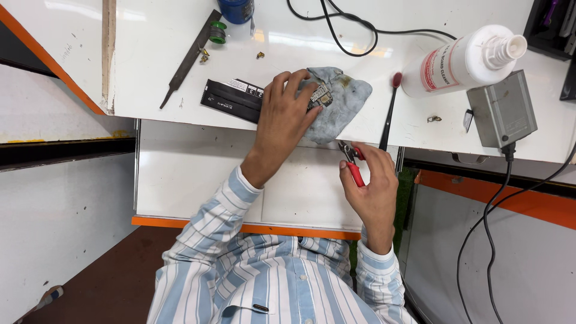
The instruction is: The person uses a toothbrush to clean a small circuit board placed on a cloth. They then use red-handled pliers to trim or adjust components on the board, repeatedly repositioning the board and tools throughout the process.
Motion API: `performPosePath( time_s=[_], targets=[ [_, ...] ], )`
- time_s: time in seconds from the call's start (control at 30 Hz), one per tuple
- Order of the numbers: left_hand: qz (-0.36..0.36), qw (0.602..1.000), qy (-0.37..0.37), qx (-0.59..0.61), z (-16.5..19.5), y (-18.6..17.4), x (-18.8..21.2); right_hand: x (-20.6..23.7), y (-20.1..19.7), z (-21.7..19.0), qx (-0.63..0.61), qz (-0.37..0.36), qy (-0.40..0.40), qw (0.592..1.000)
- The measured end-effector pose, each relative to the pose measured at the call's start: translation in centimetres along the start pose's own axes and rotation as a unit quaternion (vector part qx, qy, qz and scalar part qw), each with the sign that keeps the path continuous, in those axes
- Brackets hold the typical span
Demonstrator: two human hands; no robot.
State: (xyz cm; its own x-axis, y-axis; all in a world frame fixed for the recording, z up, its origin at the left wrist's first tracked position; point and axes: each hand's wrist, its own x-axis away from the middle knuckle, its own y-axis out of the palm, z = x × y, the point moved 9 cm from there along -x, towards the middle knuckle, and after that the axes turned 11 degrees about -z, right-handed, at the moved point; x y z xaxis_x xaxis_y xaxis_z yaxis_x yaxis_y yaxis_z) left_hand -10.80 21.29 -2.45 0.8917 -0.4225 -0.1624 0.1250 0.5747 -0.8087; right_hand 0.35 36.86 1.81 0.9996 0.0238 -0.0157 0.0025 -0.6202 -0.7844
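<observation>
Left hand: our left hand (287,114) lies palm-down on the white worktop (156,54), fingers spread and pressing a small green circuit board (322,96) against a crumpled grey-blue cloth (342,102).
Right hand: our right hand (371,183) is closed around a pair of small red-handled cutting pliers (353,161), steel nose pointing up toward the cloth, held just below the table edge.
Circuit board: it sits on the cloth near the front edge of the worktop, partly hidden by our fingertips.
Beside the left hand: a flat black rectangular box (231,96) lies touching or just under our palm; we cannot tell which.
Right of the cloth: a slim black brush with a red tip (390,114), then a white plastic bottle with a red label (462,60) lying on its side, and a grey metal box (501,108) with a black cable.
Far side: a long dark metal file (191,57) lies at a slant.
</observation>
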Motion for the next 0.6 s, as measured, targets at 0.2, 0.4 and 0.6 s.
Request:
performPosePath(
  time_s=[0.2, 0.4, 0.6],
  targets=[
    [-0.021, 0.997, 0.039, 0.06, 0.5, -0.7, -0.1, -0.5, -0.7, 0.4, 0.018, 0.029, 0.026, 0.999],
    [-0.173, 0.917, -0.051, 0.355, -1.8, 1.9, -0.4, -0.4, -0.8, 1.7, -0.01, 0.032, 0.05, 0.998],
    [-0.082, 0.992, 0.065, 0.075, 0.3, 0.2, 0.7, -0.5, 0.4, 1.0, 0.051, 0.019, 0.048, 0.997]
  ],
)
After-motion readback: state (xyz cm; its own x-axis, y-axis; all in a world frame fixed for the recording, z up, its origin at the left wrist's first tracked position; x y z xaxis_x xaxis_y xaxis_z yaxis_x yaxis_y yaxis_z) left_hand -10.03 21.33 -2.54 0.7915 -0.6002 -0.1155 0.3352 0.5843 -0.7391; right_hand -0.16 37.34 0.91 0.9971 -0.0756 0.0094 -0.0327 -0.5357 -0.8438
